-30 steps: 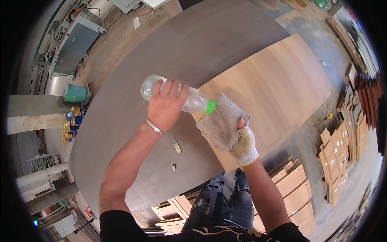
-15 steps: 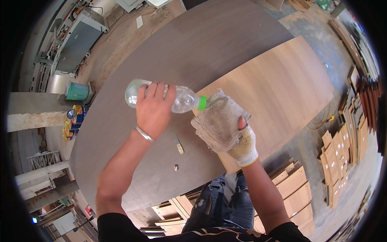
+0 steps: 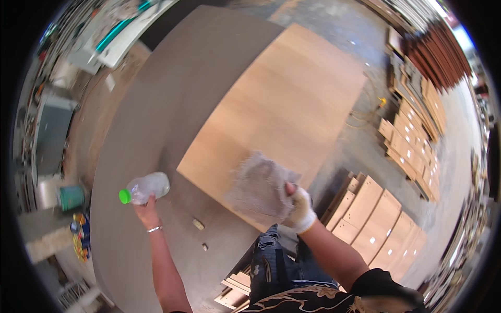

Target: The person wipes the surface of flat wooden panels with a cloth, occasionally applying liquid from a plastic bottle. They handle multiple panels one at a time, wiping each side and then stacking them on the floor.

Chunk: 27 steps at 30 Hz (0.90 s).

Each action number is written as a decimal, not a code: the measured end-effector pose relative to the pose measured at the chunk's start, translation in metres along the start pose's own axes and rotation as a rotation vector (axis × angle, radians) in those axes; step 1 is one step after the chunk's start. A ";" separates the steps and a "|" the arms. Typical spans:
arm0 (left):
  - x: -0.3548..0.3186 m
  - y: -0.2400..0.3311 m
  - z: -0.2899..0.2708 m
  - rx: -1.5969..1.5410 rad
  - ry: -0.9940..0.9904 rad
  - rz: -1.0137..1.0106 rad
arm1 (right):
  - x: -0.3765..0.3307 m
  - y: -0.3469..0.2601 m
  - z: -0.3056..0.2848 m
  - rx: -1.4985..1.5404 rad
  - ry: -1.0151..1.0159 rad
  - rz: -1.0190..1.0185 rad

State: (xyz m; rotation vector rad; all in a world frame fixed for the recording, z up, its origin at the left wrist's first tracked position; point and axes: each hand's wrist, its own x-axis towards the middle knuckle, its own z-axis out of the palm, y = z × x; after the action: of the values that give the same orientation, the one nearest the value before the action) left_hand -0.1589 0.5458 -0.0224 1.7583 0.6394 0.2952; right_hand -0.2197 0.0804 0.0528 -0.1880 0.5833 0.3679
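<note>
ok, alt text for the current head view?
A person's gloved right hand holds a grey cloth at the near end of a light wood panel; the bare left hand holds a clear green-capped bottle, with a larger dark board beneath.

The left hand (image 3: 146,210) grips a bottle (image 3: 150,187), its green cap (image 3: 124,196) pointing left. The gloved right hand (image 3: 299,209) holds a cloth (image 3: 262,189) over a panel (image 3: 282,99) on the grey surface (image 3: 162,99), where two small pieces (image 3: 198,224) lie nearby.
</note>
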 end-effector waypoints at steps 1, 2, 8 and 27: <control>-0.004 0.006 0.004 0.058 -0.016 0.046 | -0.021 -0.021 -0.005 -0.017 0.021 -0.075; -0.010 0.012 0.005 0.123 -0.023 0.094 | -0.040 -0.044 -0.011 -0.060 0.005 -0.135; -0.143 0.056 0.091 0.637 -0.158 0.322 | -0.074 -0.095 -0.043 -1.664 0.321 -0.853; -0.116 0.133 0.391 1.023 -0.800 1.116 | 0.071 -0.189 -0.017 -1.854 0.567 -1.082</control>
State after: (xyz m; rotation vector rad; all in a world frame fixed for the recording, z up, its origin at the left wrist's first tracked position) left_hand -0.0192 0.1415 0.0071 2.8072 -1.0200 -0.0567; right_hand -0.0994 -0.0779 0.0113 -2.3383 0.4281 -0.3519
